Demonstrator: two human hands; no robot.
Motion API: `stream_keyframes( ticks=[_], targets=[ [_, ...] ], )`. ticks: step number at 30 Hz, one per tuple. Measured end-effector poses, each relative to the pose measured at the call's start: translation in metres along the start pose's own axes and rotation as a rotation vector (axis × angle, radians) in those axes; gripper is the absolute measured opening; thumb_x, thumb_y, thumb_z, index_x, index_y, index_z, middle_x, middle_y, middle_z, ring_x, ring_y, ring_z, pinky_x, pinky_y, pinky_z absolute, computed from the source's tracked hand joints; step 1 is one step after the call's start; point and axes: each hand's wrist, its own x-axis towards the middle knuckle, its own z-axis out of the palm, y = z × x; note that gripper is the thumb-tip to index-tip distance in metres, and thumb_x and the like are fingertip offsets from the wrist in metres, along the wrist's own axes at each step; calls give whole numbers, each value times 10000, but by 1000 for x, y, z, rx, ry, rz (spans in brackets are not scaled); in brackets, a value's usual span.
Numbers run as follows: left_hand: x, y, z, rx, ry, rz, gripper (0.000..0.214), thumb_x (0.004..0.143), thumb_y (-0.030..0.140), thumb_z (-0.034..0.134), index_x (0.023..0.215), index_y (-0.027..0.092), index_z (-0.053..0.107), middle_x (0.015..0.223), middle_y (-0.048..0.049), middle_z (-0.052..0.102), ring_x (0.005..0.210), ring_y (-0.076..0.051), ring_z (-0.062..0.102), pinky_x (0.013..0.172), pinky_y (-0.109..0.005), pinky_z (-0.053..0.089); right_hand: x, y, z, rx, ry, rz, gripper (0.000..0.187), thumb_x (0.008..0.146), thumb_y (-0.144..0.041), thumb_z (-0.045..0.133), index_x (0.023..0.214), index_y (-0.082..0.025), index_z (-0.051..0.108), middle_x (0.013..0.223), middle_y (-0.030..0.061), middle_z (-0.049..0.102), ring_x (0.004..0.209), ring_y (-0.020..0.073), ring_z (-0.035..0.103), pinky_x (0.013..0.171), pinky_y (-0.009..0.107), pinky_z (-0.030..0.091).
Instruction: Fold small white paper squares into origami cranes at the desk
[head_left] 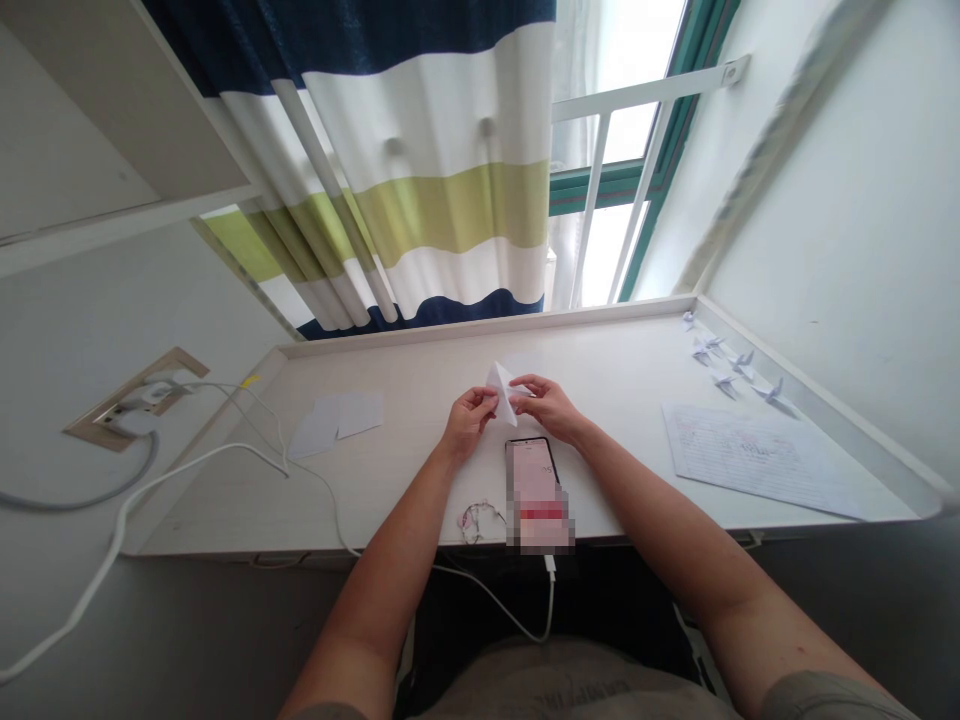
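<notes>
Work in hand: paper folding, mid-piece. White folded paper [499, 388] is held up between both hands over the white desk [420, 480], just beyond the top end of the smartphone [531, 462].

Left hand [470, 418]: thumb and fingertips pinch the near-left edge of the paper. Right hand [553, 408]: thumb and index finger grasp its right side, where a narrow part points toward the palm; exact contact of the other fingers cannot be told.

Done, as far as shown: about 6 small folded paper figures [742, 361] stand grouped near the right rim; some overlap, so the count is approximate. They look winged and pointed, probably finished. The held piece has sharp creases and a pointed top but lacks their spread shape; I judge it partly folded, with shaping left to do.

Left over: at least 2 loose white sheets [361, 414], overlapping, flat at the left of the desk, apparently unfolded; possible stock for further pieces. The written sheet [750, 455] at right lies flat, apparently not part of the folding.
</notes>
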Motion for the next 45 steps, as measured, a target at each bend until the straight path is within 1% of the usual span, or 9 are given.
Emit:
stream_keyframes(
  ticks=[6,12,17,24,29,32,38,41,45],
  targets=[
    [0,0,0,-14,20,-4,335,629,305,972,855,170,766,855,-12,732,735,-107,602,714,-259,483,1,1,0,62,1,27,384,668,-457,958,884,-188,788,841,34,744,763,161,662,715,332,565],
    [-4,4,5,-29,4,-39,420,576,337,1010,848,181,729,871,-2,735,755,-106,631,724,-243,502,-2,-1,2,69,15,57,449,618,-369,991,971,-222,754,956,19,745,747,151,672,649,296,555],
    [-6,6,7,-35,-39,-52,437,577,349,1015,839,186,706,855,0,724,753,-113,633,725,-250,502,-2,0,4,63,24,67,466,577,-360,1007,884,-223,684,908,-9,715,692,129,643,567,259,525],
    [-4,3,2,-31,-58,-46,392,643,346,987,864,184,706,843,-3,708,768,-122,633,745,-268,502,-4,-3,4,105,-10,59,454,571,-352,1012,818,-217,656,838,-22,699,694,128,648,610,272,536],
    [-4,3,2,-29,-102,-88,424,639,350,998,906,186,713,859,-22,740,791,-146,664,764,-287,509,-5,-7,4,108,14,41,462,563,-337,1012,862,-228,678,876,-12,729,703,137,656,609,277,524],
    [-5,5,2,-36,-105,-92,431,627,349,1007,892,181,712,867,-33,755,793,-151,674,762,-288,512,-5,-7,4,88,3,66,459,565,-363,1015,864,-218,698,815,-4,737,695,144,657,631,291,529],
    [-5,8,2,-64,-101,-85,427,609,329,1015,877,193,712,879,-27,754,804,-162,684,779,-308,530,-4,-4,4,67,11,72,423,593,-437,1008,789,-203,715,716,-9,715,650,133,633,627,291,513],
    [-5,8,2,-76,-96,-79,414,615,317,1012,882,196,720,881,-25,749,819,-165,685,791,-313,536,-4,-3,4,71,-25,62,406,630,-462,989,847,-199,770,765,12,737,694,143,646,656,302,524],
    [-4,7,2,-85,-98,-71,370,638,298,999,885,188,746,871,-29,749,823,-163,685,799,-316,535,-4,-3,4,110,-47,40,407,615,-411,1003,919,-220,812,862,20,769,754,151,660,726,322,536]
  ],
)
